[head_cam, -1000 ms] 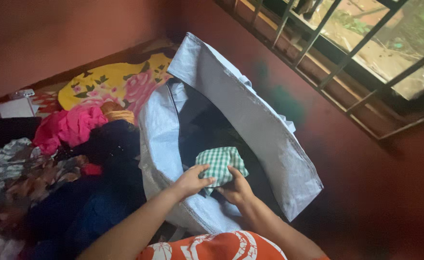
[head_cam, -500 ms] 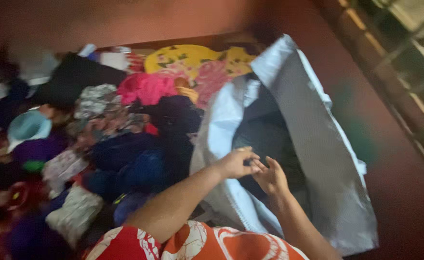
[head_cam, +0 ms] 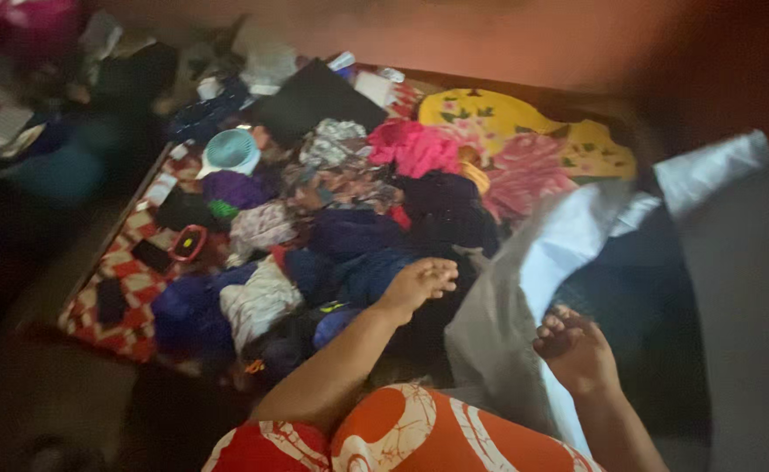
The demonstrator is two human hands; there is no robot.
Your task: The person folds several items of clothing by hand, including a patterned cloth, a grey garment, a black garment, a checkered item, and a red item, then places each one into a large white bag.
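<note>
Left hand [head_cam: 419,284] empty over clothes pile [head_cam: 332,236] | right hand [head_cam: 574,350] at grey bag [head_cam: 524,288]

1 head view: looks steeply down from above, close, over clothes pile [head_cam: 315,236] and grey bag [head_cam: 524,297]

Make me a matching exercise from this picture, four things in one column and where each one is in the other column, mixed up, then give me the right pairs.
Things:
1. left hand
2. right hand
3. pink garment
4. pale blue round fan

Places:
A. at the near rim of the big grey bag, empty
B. far left side of the clothes pile
C. stretched out open over the dark blue clothes
D. top of the pile, beside the yellow flowered cloth

Pairs: 1-C, 2-A, 3-D, 4-B
</note>
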